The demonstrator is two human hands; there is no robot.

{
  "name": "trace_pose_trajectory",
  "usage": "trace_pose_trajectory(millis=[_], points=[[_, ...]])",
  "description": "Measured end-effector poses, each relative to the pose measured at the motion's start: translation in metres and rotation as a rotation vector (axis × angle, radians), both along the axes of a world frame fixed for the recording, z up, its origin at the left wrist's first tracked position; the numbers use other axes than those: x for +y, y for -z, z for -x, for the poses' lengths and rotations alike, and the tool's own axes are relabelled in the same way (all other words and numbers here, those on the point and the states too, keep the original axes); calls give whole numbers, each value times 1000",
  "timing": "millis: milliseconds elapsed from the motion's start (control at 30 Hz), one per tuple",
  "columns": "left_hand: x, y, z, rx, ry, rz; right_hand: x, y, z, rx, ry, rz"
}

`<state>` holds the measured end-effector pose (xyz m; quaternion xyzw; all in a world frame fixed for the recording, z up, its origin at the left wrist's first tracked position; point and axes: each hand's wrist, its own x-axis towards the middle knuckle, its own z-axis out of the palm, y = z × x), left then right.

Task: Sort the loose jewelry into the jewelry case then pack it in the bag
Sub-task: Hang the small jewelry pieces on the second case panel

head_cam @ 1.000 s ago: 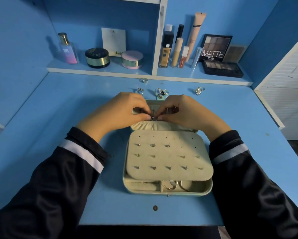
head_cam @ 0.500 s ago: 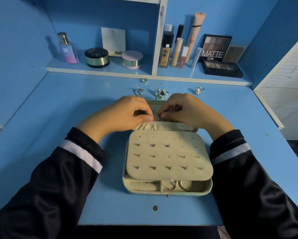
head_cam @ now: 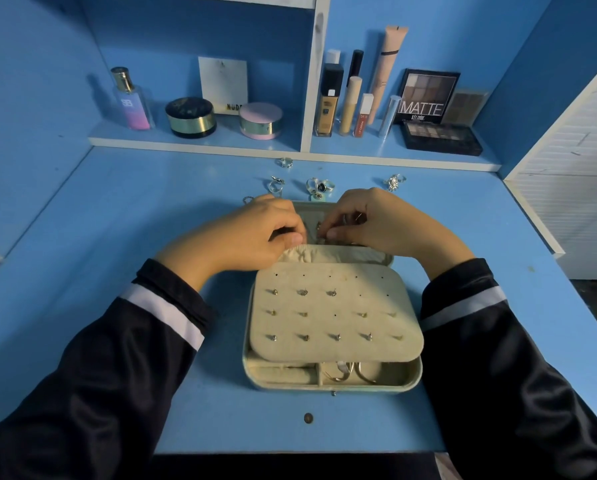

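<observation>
Between your fingertips, small jewelry piece (head_cam: pixel 320 227): your right hand (head_cam: pixel 376 223) pinched it above the jewelry case (head_cam: pixel 331 388) lid.
Left hand (head_cam: pixel 252 233): curled tight beside it; couldn't tell what it held.
Loose rings (head_cam: pixel 319 186): just beyond your knuckles.

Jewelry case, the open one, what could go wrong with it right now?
The small piece pinched in the right hand could slip and get lost on the desk. A sleeve might bump the earring panel lying over the jewelry case and shake studs loose. The rings behind the hands could get knocked away.
</observation>
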<state>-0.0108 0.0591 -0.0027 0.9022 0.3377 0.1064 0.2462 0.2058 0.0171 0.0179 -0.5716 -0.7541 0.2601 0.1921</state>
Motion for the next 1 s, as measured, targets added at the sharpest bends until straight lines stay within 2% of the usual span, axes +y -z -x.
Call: trace_pose_trajectory(millis=[200, 333, 1000], points=[[1, -2, 1, -58, 2, -15, -1, 1, 5, -1, -44, 64], [1, -4, 2, -91, -14, 2, -1, -1, 1, 23, -48, 38], [-4, -7, 1, -107, -29, 95, -2, 3, 6, 57, -42, 38]])
